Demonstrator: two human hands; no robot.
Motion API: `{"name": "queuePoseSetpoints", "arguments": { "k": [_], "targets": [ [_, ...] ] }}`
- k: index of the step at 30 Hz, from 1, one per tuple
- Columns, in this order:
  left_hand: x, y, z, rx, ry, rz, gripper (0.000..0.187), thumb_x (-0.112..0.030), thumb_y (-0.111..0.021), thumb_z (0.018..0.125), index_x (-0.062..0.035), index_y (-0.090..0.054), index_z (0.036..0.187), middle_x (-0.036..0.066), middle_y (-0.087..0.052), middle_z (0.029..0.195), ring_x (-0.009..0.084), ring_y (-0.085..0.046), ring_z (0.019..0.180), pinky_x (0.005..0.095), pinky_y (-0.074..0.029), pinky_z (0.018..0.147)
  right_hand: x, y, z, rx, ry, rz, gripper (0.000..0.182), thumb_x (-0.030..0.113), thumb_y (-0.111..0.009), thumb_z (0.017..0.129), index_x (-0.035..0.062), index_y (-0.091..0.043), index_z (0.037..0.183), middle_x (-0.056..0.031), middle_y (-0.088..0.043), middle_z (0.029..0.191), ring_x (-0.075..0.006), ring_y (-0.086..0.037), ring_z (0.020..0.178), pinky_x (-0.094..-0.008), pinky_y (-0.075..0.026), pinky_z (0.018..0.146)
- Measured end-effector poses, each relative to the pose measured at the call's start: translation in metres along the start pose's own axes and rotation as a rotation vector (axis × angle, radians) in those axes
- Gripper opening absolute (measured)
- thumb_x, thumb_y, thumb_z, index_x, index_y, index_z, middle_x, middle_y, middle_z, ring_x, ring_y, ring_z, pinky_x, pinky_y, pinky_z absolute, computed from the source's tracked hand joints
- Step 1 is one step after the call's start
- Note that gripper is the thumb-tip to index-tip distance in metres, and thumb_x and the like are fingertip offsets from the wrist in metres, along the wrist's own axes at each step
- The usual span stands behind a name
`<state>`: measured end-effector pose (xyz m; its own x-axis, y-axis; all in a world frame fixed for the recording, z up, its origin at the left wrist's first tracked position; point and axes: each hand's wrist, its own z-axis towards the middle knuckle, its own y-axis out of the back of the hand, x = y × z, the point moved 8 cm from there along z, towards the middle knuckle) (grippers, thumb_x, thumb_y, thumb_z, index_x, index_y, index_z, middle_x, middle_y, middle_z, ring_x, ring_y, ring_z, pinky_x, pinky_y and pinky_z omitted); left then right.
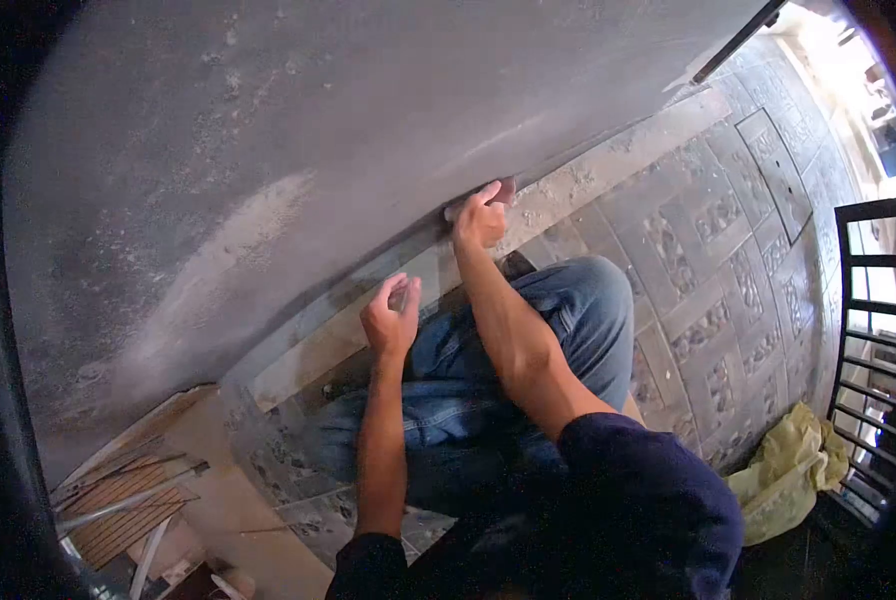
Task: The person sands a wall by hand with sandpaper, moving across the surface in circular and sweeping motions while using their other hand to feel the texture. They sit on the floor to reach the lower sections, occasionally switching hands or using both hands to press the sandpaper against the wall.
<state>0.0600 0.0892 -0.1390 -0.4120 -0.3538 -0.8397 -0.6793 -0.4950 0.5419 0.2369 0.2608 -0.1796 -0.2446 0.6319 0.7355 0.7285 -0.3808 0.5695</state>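
Note:
My right hand [482, 218] presses against the bottom of the grey wall [368, 110], its fingers closed on a flat brownish piece [508, 189] that looks like sandpaper. Most of that piece is hidden under the fingers. Lower and to the left, my left hand [392, 314] hovers near the wall's foot, in front of my knee. Its fingers are half curled, with a gap to the thumb, and I see nothing held in it. Pale, dusty smears [238, 235] mark the wall's surface to the left.
A light ledge strip [608, 165] with crumbs runs along the wall's foot. Patterned floor tiles [708, 270] spread to the right, up to a black metal rack [876, 262] and a yellowish bag [790, 470]. Slatted wood and rods [133, 505] lie at the lower left.

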Motion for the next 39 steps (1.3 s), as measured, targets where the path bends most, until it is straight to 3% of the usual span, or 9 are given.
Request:
{"name": "queuePoseSetpoints", "arguments": {
  "k": [5, 7, 15, 22, 27, 28, 35, 37, 39],
  "targets": [
    [0.004, 0.001, -0.006, 0.026, -0.038, 0.073, 0.037, -0.036, -0.07, 0.081, -0.0045, -0.069, 0.101, 0.013, -0.071, 0.092, 0.025, -0.069, 0.089, 0.034, -0.052, 0.079, -0.01, -0.035, 0.047, -0.09, -0.05, 0.117, 0.061, 0.042, -0.035, 0.097, -0.0107, -0.064, 0.088, -0.0303, -0.064, 0.085, -0.0458, -0.062, 0.082, -0.0535, -0.046, 0.07],
    [0.0, 0.004, -0.011, 0.036, -0.026, 0.124, 0.036, -0.036, -0.07, 0.082, -0.0048, -0.068, 0.101, 0.013, -0.071, 0.092, 0.0268, -0.069, 0.089, 0.0355, -0.052, 0.08, -0.015, -0.032, 0.051, -0.174, -0.054, 0.341, 0.06, 0.042, -0.035, 0.096, -0.0109, -0.062, 0.096, -0.0299, -0.064, 0.093, -0.046, -0.06, 0.093, -0.0521, -0.047, 0.082],
    [-0.017, 0.009, -0.01, 0.042, -0.071, 0.09, 0.03, -0.03, -0.069, 0.082, -0.0046, -0.068, 0.099, 0.015, -0.07, 0.094, 0.0292, -0.068, 0.09, 0.0368, -0.052, 0.077, -0.043, -0.085, -0.072, 0.077, 0.119, 0.451, 0.052, 0.034, -0.032, 0.102, -0.0104, -0.059, 0.106, -0.0195, -0.065, 0.083, -0.0314, -0.063, 0.08, -0.0373, -0.051, 0.07],
    [0.008, 0.0, -0.009, -0.008, -0.088, -0.021, 0.032, -0.031, -0.07, 0.082, -0.0038, -0.068, 0.098, 0.015, -0.07, 0.091, 0.0297, -0.068, 0.087, 0.0375, -0.052, 0.076, -0.02, -0.036, 0.013, 0.033, -0.3, 0.436, 0.054, 0.036, -0.028, 0.101, -0.0116, -0.048, 0.116, -0.0332, -0.054, 0.119, -0.0421, -0.056, 0.106, -0.0497, -0.047, 0.085],
    [-0.016, 0.018, -0.018, -0.027, -0.088, 0.119, 0.032, -0.034, -0.07, 0.081, -0.0038, -0.068, 0.093, 0.014, -0.07, 0.088, 0.0312, -0.068, 0.083, 0.0379, -0.053, 0.073, -0.06, -0.103, -0.056, 0.138, 0.443, 0.347, 0.054, 0.037, -0.029, 0.102, -0.0092, -0.05, 0.119, -0.0322, -0.06, 0.105, -0.0459, -0.058, 0.094, -0.0483, -0.046, 0.083],
    [-0.018, 0.019, -0.014, -0.056, -0.078, 0.111, 0.032, -0.034, -0.07, 0.081, -0.0037, -0.068, 0.092, 0.013, -0.071, 0.086, 0.0316, -0.068, 0.082, 0.0379, -0.053, 0.072, -0.103, -0.157, -0.069, 0.265, 0.265, 0.26, 0.053, 0.038, -0.033, 0.101, -0.0074, -0.046, 0.125, -0.0305, -0.059, 0.107, -0.0429, -0.058, 0.097, -0.0471, -0.047, 0.082],
    [0.001, 0.017, -0.01, -0.127, -0.046, -0.043, 0.025, -0.027, -0.07, 0.083, -0.0033, -0.069, 0.089, 0.011, -0.071, 0.082, 0.0252, -0.07, 0.08, 0.0339, -0.052, 0.07, -0.049, -0.069, 0.059, -0.191, -0.23, 0.358, 0.057, 0.041, -0.03, 0.099, -0.0096, -0.056, 0.106, -0.032, -0.063, 0.096, -0.0457, -0.062, 0.091, -0.0535, -0.05, 0.081],
    [-0.007, 0.016, -0.006, -0.113, -0.073, -0.058, 0.025, -0.027, -0.07, 0.083, -0.003, -0.068, 0.089, 0.011, -0.071, 0.082, 0.0249, -0.07, 0.08, 0.0339, -0.052, 0.071, -0.028, -0.046, 0.032, -0.081, -0.419, 0.4, 0.053, 0.037, -0.031, 0.1, -0.0089, -0.057, 0.102, -0.0293, -0.064, 0.093, -0.0433, -0.064, 0.088, -0.051, -0.052, 0.078],
    [-0.016, 0.012, -0.007, -0.06, -0.08, -0.047, 0.025, -0.028, -0.07, 0.083, -0.0041, -0.069, 0.09, 0.011, -0.071, 0.083, 0.0242, -0.07, 0.08, 0.0337, -0.052, 0.071, -0.035, -0.064, 0.005, -0.026, -0.167, 0.396, 0.051, 0.036, -0.032, 0.1, -0.0084, -0.051, 0.115, -0.0305, -0.058, 0.109, -0.0401, -0.058, 0.1, -0.0459, -0.047, 0.087]
  ]
}}
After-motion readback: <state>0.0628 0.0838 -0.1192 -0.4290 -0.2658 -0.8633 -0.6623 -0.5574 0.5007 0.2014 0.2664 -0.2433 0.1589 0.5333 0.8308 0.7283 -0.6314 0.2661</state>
